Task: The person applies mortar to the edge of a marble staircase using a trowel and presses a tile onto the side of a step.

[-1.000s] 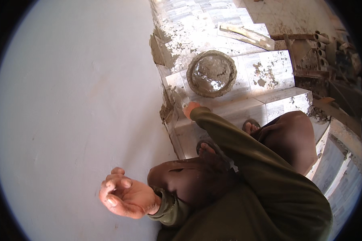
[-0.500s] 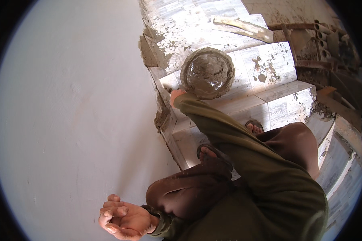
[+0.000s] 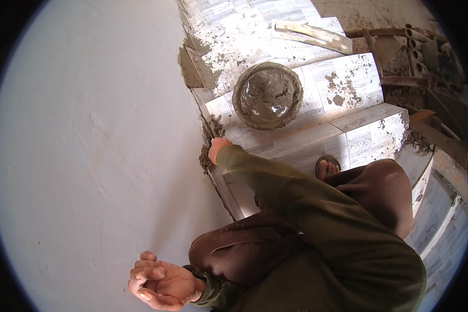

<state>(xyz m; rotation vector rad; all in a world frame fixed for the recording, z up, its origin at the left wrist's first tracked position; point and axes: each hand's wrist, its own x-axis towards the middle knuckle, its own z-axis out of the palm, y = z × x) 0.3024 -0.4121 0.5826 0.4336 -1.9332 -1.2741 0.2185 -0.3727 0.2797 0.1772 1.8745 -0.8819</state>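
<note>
My right hand (image 3: 219,150) is closed at the foot of the pale wall (image 3: 99,125), beside the rough broken gap along the stair edge. Its back faces me, so what the fingers hold, if anything, is hidden. Grey mortar (image 3: 216,126) clings to the gap just beyond the hand. A round mortar pan (image 3: 268,125) with wet grey mix (image 3: 268,93) inside stands on the tiled step, a little ahead and to the right. My left hand (image 3: 166,283) is palm up in front of the wall at the lower left, fingers loosely curled and apart, holding nothing.
Wood-look tiled steps (image 3: 307,136) run up ahead, splashed with mortar. A mortar-smeared board (image 3: 312,36) lies on a higher step. Pipes and metal pieces (image 3: 418,52) crowd the far right. My sandalled foot (image 3: 327,166) rests on a step beneath my arm.
My right hand has moved from beside the pan back toward me and left, to the gap at the wall. Mortar now shows in the gap beyond it. The left hand stays still.
</note>
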